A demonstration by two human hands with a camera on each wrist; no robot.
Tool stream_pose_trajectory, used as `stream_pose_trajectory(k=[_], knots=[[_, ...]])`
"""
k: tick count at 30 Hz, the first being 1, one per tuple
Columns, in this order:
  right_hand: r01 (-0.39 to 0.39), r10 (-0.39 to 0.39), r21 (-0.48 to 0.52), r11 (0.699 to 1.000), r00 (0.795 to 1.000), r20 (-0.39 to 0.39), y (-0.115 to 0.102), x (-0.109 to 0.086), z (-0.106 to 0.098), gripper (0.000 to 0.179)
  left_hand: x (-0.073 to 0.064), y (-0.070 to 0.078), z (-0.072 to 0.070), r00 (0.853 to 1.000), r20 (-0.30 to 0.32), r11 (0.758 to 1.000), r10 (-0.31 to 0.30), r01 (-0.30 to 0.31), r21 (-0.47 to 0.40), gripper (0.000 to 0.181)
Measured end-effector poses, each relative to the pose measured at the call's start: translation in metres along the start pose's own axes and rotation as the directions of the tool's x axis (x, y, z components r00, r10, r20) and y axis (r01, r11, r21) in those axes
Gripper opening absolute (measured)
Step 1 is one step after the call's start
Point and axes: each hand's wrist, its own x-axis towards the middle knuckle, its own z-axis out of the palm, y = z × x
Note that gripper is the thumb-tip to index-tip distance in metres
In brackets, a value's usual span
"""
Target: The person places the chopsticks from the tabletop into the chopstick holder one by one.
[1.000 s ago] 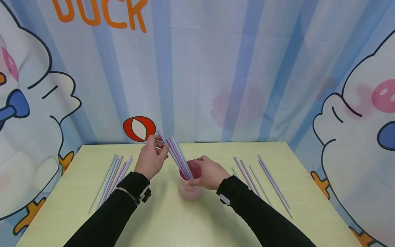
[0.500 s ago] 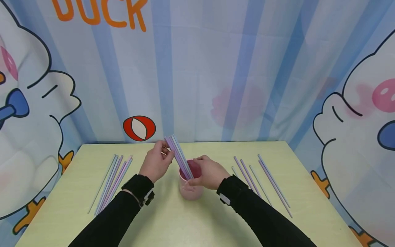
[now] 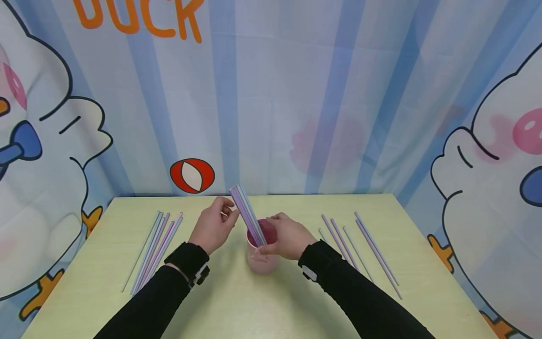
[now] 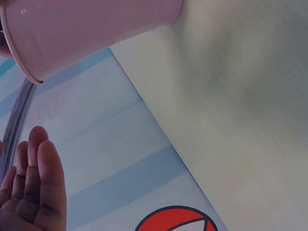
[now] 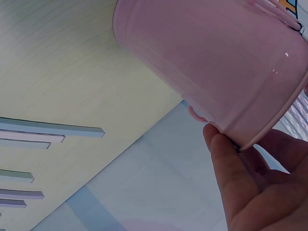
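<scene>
A small pink pail (image 3: 262, 266) with a rolled rim stands in the middle of the table in the head view. My right hand (image 3: 290, 237) grips its rim, thumb outside and fingers over the edge, as the right wrist view also shows. A bundle of pastel straws (image 3: 247, 209) leans to the left out of the pail. Beside the bundle's upper end is my left hand (image 3: 215, 223), fingers loosely bent and holding nothing. In the left wrist view the fingers (image 4: 50, 178) extend close to the straws (image 4: 14, 125), below the pail's rim.
Several straws (image 3: 154, 252) lie in a row at the table's left. More straws (image 3: 377, 254) are spread at the right, partly behind the right sleeve. A printed curtain (image 3: 271, 94) hangs behind the table's back edge (image 3: 296, 195).
My left hand has moved right and slightly down, pushing a protruding purple straw into the bundle and letting go of it. The bundle shifted slightly right. My right hand stayed on the pail.
</scene>
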Motion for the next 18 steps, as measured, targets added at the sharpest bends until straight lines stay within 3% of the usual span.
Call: stream_pose_trajectory(k=[7, 18], knots=[[0.020, -0.020, -0.010, 1.000, 1.000, 0.002, 0.000, -0.001, -0.001, 0.078, -0.007, -0.022, -0.008, 1.000, -0.029, 0.996, 0.006, -0.004, 0.088, 0.026], [0.031, -0.031, -0.009, 0.999, 0.999, 0.008, 0.001, -0.001, -0.001, 0.078, -0.010, -0.087, -0.041, 0.997, -0.069, 0.972, 0.043, -0.026, 0.232, 0.023]])
